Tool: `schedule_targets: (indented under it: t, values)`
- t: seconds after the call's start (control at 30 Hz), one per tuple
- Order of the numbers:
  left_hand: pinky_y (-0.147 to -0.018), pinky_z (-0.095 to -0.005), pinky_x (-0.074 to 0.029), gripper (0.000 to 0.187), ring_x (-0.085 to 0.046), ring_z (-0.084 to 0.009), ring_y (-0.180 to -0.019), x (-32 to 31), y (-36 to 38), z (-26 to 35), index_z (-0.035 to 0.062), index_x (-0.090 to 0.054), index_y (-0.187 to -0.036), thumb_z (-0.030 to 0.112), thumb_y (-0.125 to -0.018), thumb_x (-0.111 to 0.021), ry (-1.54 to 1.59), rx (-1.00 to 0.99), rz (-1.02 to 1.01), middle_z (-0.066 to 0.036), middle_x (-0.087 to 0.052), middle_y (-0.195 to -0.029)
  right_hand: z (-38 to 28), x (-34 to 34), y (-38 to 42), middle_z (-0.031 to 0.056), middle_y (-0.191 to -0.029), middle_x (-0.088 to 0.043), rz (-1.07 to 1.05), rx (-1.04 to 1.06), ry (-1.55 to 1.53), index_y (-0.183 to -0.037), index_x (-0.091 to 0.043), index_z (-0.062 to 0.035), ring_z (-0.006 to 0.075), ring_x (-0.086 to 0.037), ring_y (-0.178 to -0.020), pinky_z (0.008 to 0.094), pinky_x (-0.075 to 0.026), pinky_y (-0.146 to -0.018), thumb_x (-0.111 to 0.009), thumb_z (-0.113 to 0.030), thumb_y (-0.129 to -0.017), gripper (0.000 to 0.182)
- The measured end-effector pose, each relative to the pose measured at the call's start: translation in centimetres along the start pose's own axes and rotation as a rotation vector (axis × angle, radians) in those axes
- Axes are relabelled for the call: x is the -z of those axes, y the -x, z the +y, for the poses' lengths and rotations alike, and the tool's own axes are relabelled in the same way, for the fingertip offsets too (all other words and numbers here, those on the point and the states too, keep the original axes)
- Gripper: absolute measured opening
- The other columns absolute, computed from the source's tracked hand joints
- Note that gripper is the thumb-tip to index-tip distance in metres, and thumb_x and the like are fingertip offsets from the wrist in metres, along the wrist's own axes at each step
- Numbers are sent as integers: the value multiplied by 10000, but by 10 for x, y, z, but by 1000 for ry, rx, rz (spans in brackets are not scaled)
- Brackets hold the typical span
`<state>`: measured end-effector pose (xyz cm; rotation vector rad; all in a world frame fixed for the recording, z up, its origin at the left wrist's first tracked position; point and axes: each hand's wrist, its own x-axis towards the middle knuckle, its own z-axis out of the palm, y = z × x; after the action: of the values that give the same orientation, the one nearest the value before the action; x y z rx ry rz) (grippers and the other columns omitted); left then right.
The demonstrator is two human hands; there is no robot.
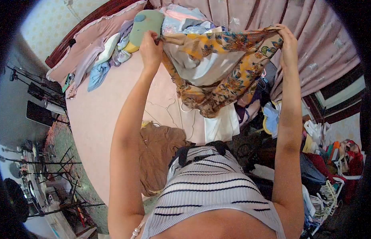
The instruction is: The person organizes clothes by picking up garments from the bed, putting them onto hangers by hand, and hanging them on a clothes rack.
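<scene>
The left hand [150, 47] has its grip pinched on one top corner of a yellow and orange floral-print fabric garment [217, 71], and the right hand [288, 40] pinches the opposite corner. The garment hangs spread between both raised hands, above the pink-sheeted bed [101, 115]. Below it lie white wire hangers [181, 107] and a crumpled brown cloth [159, 153]. A heap of pastel clothes [113, 51] sits near the headboard.

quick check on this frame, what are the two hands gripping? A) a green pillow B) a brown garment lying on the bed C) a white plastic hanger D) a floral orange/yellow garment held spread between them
D: the left hand and right hand each pinch an upper edge of the floral garment, held up spread between them over the bed; the brown garment lies untouched below.
</scene>
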<state>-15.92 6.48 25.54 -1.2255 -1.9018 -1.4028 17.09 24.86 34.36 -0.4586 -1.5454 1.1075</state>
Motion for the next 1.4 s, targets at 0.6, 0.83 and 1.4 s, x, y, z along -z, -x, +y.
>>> schedule_targets:
  t: [0.6, 0.83, 1.4]
  values:
    - [-660, -261, -416, 331, -514, -119, -722, 23, -3, 33, -6, -602, -875, 309, -775, -580, 555, 197, -838, -17, -575, -767, 33, 12, -8, -27, -835, -601, -79, -115, 90, -907, -634, -40, 63, -500, -786, 200, -364, -739, -581, -194, -837, 178]
    - [-662, -362, -460, 321, -601, -316, -726, 18, -5, 37, 32, -619, -961, 260, -737, -634, -90, -71, -915, -182, -621, -778, 41, 14, -5, -30, -815, -602, -113, -145, 175, -901, -647, -47, 57, -496, -779, 188, -360, -729, -585, -198, -830, 178]
    - [-535, -351, -382, 258, -522, -234, -563, -39, 87, 26, -18, -544, -741, 215, -830, -477, 276, 221, -721, -139, -540, -606, 103, -29, 134, 146, -862, -618, -1075, -167, 647, -950, -632, -112, 313, -597, -806, 396, -465, -713, -611, -304, -744, 283]
